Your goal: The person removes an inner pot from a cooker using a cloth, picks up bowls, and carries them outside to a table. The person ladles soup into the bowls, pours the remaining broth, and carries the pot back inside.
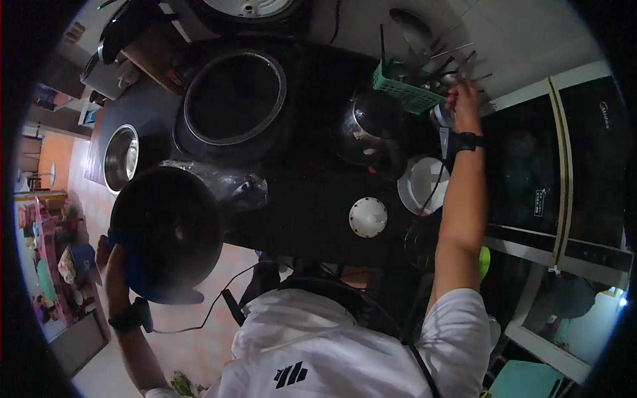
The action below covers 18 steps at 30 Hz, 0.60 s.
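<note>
My left hand (pixel 115 275) grips the edge of a dark, round pan (pixel 166 229), held out at the left beside the counter. Its inside is too dark to make out. Far to the right, my right hand (pixel 464 99) is stretched out to the end of a green plastic basket (pixel 408 93) full of utensils. The fingers are curled in among the utensils (pixel 451 66), and what they hold, if anything, is hidden. Below that hand, a white bowl (pixel 419 186) lies partly behind my forearm. A smaller white bowl (pixel 368 217) with a patterned rim stands to its left.
A dark pot (pixel 371 126) stands before the basket. On the black counter (pixel 305 179) are a large round ring-edged pan (pixel 235 96), crumpled clear plastic (pixel 232 182) and a steel basin (pixel 121 159). A dark Midea cabinet (pixel 531 172) borders the right. A cable (pixel 209 312) hangs below my left side.
</note>
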{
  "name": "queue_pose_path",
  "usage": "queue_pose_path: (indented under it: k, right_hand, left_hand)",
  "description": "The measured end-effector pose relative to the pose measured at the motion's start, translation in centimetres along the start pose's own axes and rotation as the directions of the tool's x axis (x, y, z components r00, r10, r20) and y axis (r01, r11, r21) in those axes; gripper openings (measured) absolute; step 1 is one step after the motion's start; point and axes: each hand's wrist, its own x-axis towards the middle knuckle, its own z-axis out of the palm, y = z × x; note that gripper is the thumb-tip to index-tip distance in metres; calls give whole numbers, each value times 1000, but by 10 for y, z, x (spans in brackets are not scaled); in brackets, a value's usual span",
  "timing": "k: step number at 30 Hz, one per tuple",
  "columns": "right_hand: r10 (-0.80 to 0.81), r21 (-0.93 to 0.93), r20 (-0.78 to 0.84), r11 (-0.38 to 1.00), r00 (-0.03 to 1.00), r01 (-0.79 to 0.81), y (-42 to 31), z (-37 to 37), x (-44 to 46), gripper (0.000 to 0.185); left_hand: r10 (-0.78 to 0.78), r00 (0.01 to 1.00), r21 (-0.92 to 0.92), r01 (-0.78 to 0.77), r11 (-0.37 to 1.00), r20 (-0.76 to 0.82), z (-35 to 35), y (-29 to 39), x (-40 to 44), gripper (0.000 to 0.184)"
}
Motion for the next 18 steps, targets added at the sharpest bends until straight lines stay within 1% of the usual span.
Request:
queue_pose_path:
  k: [1, 3, 4, 6, 7, 10, 12, 13, 14, 15, 17, 18]
  right_hand:
    - [4, 58, -13, 998, 1000, -3, -7, -2, -6, 19]
    - [-101, -58, -71, 994, 992, 97, -27, -10, -21, 24]
    - [-150, -122, -97, 983, 984, 138, -37, -15, -29, 26]
    - [-240, -115, -113, 967, 964, 227, -48, -37, -42, 28]
    - [-284, -113, -121, 956, 951, 271, -53, -46, -50, 29]
    - [-242, 85, -306, 956, 921, 280, -73, -61, -92, 32]
    - [-117, 218, -225, 962, 967, 167, -75, -80, -121, 33]
    - [-62, 279, -178, 954, 982, 110, -75, -90, -130, 34]
    - [44, 349, -181, 937, 983, 22, -59, -108, -132, 33]
    - [147, 377, -163, 923, 976, -76, -46, -124, -136, 34]
    - [349, 428, -112, 862, 930, -272, -19, -147, -145, 35]
    - [414, 513, -121, 804, 902, -300, -5, -151, -146, 38]
  left_hand:
    - [-9, 1000, -15, 9, 1000, 17, -1, 1, 0, 66]
    - [-27, 998, -41, 30, 999, 58, -1, 4, 1, 68]
    - [-32, 999, -51, 34, 998, 42, 0, 4, 1, 69]
    - [-48, 999, -63, 49, 997, 16, 0, 2, -1, 71]
    - [-54, 998, -54, 56, 997, 37, -2, 3, -2, 71]
    - [-59, 991, -28, 63, 998, 119, -9, -1, 4, 72]
    - [-59, 978, 9, 59, 998, 202, -23, -15, 19, 71]
    - [-77, 982, 15, 76, 997, 174, -17, -8, 15, 71]
    - [-93, 985, 18, 92, 996, 144, -10, 3, 7, 71]
    - [-108, 988, 18, 106, 994, 111, -5, 9, 3, 71]
    - [-96, 984, -87, 109, 990, 148, -7, 3, 5, 70]
    - [-88, 983, -138, 111, 984, 164, -9, -1, 7, 70]
